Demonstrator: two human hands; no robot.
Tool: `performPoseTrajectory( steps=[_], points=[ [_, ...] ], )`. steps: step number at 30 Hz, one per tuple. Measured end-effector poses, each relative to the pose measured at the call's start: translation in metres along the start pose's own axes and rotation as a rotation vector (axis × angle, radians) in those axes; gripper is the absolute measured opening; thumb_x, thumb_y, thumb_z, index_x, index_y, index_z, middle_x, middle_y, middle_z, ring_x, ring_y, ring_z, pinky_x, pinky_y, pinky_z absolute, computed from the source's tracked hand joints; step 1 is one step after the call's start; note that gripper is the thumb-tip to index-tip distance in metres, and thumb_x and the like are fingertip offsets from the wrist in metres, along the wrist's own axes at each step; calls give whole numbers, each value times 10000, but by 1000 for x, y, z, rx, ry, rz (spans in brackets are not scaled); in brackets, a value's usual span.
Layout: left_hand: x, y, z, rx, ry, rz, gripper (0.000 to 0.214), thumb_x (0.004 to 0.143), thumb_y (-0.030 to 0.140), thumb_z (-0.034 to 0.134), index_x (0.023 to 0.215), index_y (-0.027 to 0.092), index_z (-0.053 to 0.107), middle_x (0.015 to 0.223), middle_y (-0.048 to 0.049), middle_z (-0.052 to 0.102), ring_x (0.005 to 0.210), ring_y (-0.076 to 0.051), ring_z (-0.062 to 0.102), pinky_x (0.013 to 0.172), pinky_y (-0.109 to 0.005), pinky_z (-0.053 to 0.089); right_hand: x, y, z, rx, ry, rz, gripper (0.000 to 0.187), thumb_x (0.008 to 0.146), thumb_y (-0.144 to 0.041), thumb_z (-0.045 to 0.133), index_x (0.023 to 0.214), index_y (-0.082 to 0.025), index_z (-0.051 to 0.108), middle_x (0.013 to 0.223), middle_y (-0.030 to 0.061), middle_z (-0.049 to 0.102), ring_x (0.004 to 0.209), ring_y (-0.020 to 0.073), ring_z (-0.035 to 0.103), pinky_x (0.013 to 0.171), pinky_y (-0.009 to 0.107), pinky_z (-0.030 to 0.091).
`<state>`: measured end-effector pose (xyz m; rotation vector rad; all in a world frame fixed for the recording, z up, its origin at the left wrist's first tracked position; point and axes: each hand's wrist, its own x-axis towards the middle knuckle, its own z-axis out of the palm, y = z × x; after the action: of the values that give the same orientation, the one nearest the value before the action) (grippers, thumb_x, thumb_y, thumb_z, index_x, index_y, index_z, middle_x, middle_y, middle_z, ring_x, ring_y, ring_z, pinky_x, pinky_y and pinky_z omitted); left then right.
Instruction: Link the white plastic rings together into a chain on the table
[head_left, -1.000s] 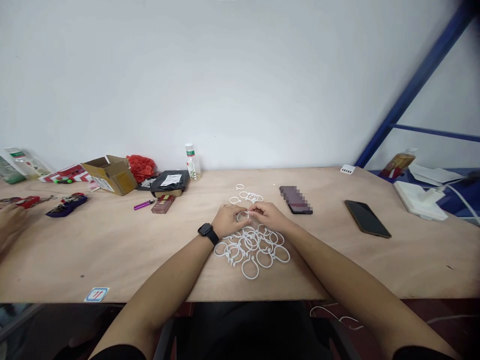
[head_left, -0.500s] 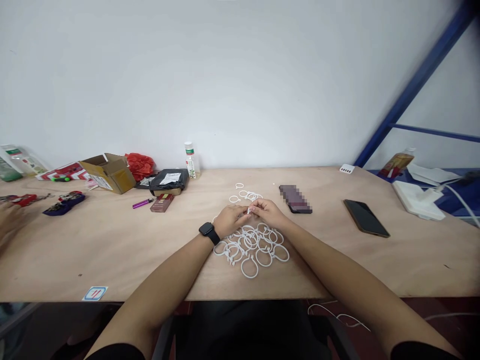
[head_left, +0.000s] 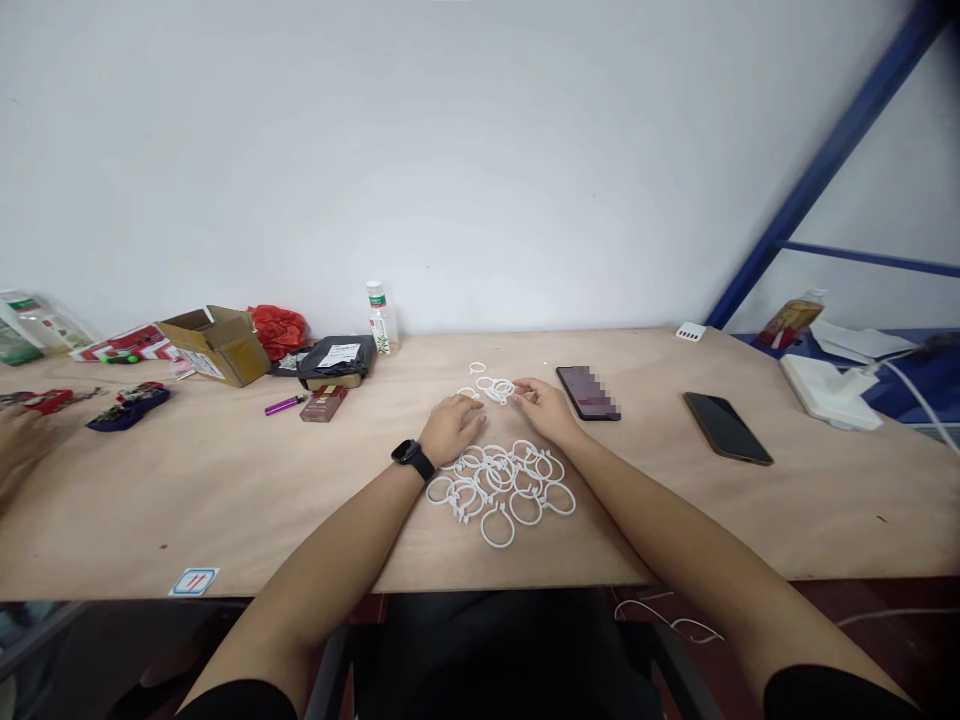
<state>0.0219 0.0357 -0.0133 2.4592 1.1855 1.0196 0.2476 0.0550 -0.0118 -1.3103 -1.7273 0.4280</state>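
A heap of several white plastic rings [head_left: 501, 486] lies on the wooden table [head_left: 225, 490] in front of me. Beyond it sits a smaller group of white rings [head_left: 489, 384]. My right hand [head_left: 546, 408] reaches to that far group, its fingertips pinched on a white ring at the group's right edge. My left hand [head_left: 452, 426], with a black watch [head_left: 411, 456] on the wrist, rests palm down between the two groups, fingers stretched forward and holding nothing.
Two dark phones [head_left: 587, 391] [head_left: 725, 428] lie to the right. At the left stand a cardboard box [head_left: 215, 345], a black parcel [head_left: 335, 360], a small bottle [head_left: 380, 318] and a purple lighter [head_left: 283, 405]. Another person's hand [head_left: 16, 445] shows at the left edge.
Both hands were pinched together on one ring above the heap. They have separated and moved forward; the right carries the ring to the far group, the left has let go.
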Motion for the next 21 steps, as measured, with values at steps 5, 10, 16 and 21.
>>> performPoseTrajectory(
  steps=[5, 10, 16, 21],
  points=[
    [-1, 5, 1, 15, -186, 89, 232, 846, 394, 620, 972, 226, 719, 1022, -40, 705, 980, -209, 615, 951, -368, 445, 0, 0, -11, 41, -252, -9, 244, 794, -295, 605, 949, -147, 722, 880, 74, 727, 724, 165, 631, 683, 283, 498],
    [-2, 12, 0, 30, -279, 101, 168, 814, 383, 654, 832, 239, 737, 988, -18, 709, 964, -194, 613, 954, -349, 425, -6, -10, -21, 133, -769, 28, 233, 707, -253, 650, 901, -155, 736, 714, 16, 701, 578, 122, 594, 514, 210, 437],
    [-1, 13, 0, 50, -237, 44, 159, 804, 313, 634, 883, 217, 733, 904, -36, 713, 860, -186, 619, 868, -324, 453, -10, -13, -18, 87, -758, -33, 159, 658, -131, 598, 743, -187, 720, 677, -2, 677, 575, 125, 582, 509, 209, 424],
    [0, 17, -2, -9, -202, 40, 258, 867, 383, 570, 988, 202, 711, 857, -34, 714, 770, -170, 619, 787, -297, 465, -12, -17, -7, 73, -501, -107, 80, 723, -175, 606, 763, -177, 675, 635, -19, 614, 559, 113, 512, 538, 217, 389]
  ],
)
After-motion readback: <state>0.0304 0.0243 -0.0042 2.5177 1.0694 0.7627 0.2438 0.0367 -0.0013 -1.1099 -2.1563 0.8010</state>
